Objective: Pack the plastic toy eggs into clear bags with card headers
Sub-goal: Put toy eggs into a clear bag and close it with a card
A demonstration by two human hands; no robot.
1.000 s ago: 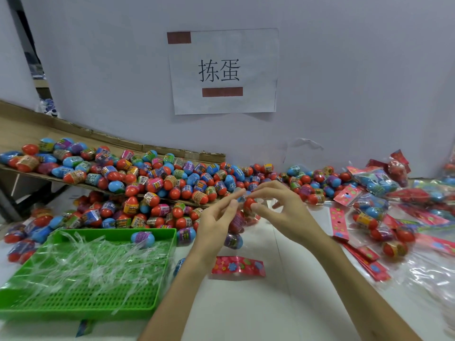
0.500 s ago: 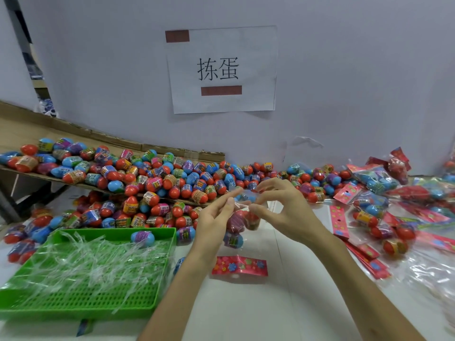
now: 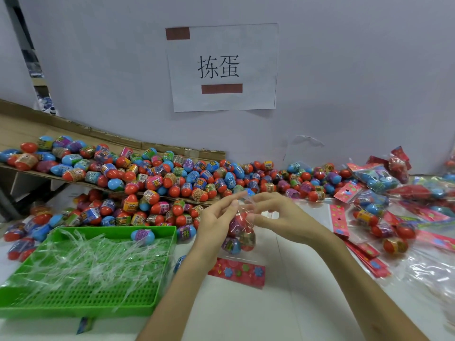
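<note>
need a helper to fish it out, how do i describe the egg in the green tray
Look at the green tray at the near left, full of clear plastic strips. Near its far rim lies a blue egg with a purple band. It is the only egg inside the tray; the rest are heaped outside it.

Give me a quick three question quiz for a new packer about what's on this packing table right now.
1. True or false: the clear bag that the left hand and right hand hold already has eggs in it.
2. What mostly fills the green tray? A) clear plastic strips B) card headers C) tape rolls
3. On which side of the person do the finished bags lie?
Key: 1 true; 2 A; 3 the right.
</note>
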